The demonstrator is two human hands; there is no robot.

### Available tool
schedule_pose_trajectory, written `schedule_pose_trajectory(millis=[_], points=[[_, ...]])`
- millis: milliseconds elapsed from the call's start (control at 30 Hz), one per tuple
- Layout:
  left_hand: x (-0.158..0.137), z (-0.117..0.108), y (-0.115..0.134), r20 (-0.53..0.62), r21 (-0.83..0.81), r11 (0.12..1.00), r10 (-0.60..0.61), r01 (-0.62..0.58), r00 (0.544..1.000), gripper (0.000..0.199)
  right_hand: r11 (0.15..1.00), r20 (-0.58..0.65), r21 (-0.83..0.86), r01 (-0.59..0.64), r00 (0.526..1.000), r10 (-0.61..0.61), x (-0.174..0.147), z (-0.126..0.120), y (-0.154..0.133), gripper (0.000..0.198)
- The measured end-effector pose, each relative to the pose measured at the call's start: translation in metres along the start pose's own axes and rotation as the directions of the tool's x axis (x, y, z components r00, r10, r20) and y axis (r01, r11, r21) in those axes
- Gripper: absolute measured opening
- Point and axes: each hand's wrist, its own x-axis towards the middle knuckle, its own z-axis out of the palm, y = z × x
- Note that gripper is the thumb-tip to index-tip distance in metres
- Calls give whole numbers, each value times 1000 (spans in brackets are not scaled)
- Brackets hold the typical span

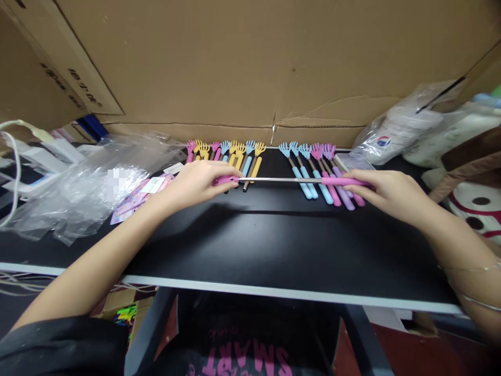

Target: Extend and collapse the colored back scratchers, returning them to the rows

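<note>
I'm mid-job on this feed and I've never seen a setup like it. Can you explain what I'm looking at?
Sure. There is no machine here: each grip is a person's bare hand. The single picture comes from a camera worn on that person's head, looking forward and down, so the forearms reach in from both sides.

The left grip holds the pink claw-shaped end of a back scratcher; the right grip holds its pink handle. A thin metal rod runs between them, above the black table.

On the table are two groups of similar scratchers: a left group in pink, yellow and blue, and a right group in blue, pink and purple. Clear plastic bags lie at far left; a bagged cup stands at right.
</note>
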Motion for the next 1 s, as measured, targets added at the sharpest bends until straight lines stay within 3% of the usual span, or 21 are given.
schedule_pose_trajectory(millis=[167,367,467,800,1000], points=[[1,6,4,-33,-63,997,33,-35,999,32,998,-25,68,13,1000,-11,1,8,-4,42],[2,22,33,-5,-145,985,96,-96,995,28,977,-36,82,199,980,-197,3,20,-40,49],[2,23,41,-36,-120,989,86,-90,996,26,977,-51,54,207,978,-204,3,21,-49,50],[0,8,32,-64,138,990,-11,19,998,40,990,-114,39,132,985,-127,-1,15,-43,44],[2,18,25,-45,41,999,10,-8,999,38,982,-108,74,173,981,-164,2,22,-44,43]])
